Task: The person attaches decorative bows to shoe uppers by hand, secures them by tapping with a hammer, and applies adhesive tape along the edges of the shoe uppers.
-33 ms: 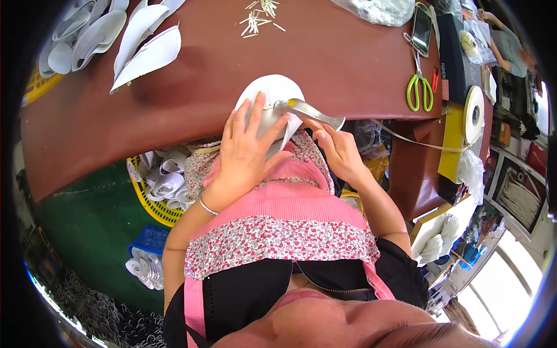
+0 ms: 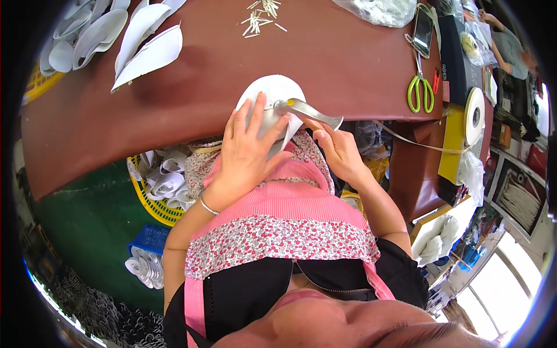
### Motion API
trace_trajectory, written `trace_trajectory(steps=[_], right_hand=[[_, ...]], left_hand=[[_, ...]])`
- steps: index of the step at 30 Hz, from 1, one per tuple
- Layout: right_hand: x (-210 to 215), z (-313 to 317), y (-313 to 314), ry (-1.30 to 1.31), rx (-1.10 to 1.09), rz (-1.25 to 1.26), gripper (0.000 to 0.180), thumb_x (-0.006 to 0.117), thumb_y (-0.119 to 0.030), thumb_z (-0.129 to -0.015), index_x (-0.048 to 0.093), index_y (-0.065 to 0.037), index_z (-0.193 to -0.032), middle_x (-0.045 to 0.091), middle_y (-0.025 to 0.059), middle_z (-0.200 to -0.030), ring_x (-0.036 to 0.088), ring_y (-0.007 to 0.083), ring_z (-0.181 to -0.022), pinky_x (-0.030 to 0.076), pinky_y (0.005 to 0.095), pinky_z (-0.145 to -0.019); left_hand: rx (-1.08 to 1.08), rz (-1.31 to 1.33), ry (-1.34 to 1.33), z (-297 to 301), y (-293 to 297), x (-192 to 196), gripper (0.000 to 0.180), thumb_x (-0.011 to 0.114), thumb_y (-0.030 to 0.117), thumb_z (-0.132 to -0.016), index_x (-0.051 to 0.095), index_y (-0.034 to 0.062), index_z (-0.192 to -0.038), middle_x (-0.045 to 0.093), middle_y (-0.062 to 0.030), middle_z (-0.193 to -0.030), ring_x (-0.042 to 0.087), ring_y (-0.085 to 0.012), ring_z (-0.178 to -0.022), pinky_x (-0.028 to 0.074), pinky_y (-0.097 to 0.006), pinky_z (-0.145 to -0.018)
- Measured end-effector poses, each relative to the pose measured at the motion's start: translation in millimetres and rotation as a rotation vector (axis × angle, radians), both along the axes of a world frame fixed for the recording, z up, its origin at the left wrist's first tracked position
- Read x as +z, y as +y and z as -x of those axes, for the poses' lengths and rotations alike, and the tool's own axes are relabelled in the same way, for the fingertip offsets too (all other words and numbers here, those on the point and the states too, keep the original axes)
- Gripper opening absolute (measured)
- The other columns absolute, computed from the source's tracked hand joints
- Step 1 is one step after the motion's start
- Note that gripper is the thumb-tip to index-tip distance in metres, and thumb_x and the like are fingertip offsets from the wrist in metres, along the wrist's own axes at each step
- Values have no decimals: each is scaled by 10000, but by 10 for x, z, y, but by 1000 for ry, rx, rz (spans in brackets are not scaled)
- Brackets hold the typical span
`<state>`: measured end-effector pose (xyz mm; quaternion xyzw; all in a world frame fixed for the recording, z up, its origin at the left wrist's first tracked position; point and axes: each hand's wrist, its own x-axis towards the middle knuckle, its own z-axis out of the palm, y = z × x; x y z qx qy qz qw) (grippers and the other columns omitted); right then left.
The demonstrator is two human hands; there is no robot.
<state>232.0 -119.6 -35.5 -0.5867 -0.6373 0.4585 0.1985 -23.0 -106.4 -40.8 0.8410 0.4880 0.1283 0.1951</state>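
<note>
A white rounded piece (image 2: 279,86), curved like a shoe part, rests at the near edge of the brown table. My left hand (image 2: 248,136) lies over it, fingers spread and nearly straight, pressing on its surface. Across the piece reaches a silver metal tool (image 2: 316,110) with a bent handle and a yellow spot by its head. My right hand (image 2: 341,152) is beneath that handle, its fingers bent toward the piece. The tool partly hides those fingertips, so their exact grip does not show. A folded lower part of the white piece hangs toward my pink apron (image 2: 284,203).
On the brown table (image 2: 191,98) are white cut pieces (image 2: 145,55), thin pale sticks (image 2: 258,24), green-handled scissors (image 2: 420,95) and a phone (image 2: 422,32). A tape roll (image 2: 474,115) stands at right. Below left are a yellow basket (image 2: 139,191) and blue crate (image 2: 149,239).
The end of the tool's handle has shifted very slightly left. Both hands look still.
</note>
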Motion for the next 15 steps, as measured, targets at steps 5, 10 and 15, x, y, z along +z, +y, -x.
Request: trace_trajectory(steps=[5, 10, 15], right_hand=[[75, 42, 77, -124, 54, -71, 324, 506, -325, -1136, 644, -98, -1321, 736, 259, -916, 728, 478, -872, 567, 536, -758], [144, 91, 51, -193, 106, -22, 292, 551, -326, -1119, 617, -50, -1190, 711, 270, -867, 710, 491, -846, 550, 555, -698], [385, 71, 146, -69, -11, -162, 292, 553, -289, -1119, 665, -41, -1223, 710, 259, -863, 704, 496, -820, 555, 546, -696]], left_hand=[[8, -35, 36, -35, -27, -17, 789, 831, 522, -840, 588, 298, -1557, 303, -232, -1737, 370, -465, -1513, 377, -588, -1196], [-4, -47, 74, -26, -26, -23, 804, 821, 537, -844, 570, 309, -1572, 302, -234, -1736, 377, -465, -1506, 380, -588, -1192], [17, -20, 83, -58, -54, -14, 807, 820, 531, -847, 556, 335, -1584, 315, -234, -1728, 382, -467, -1500, 383, -590, -1188]])
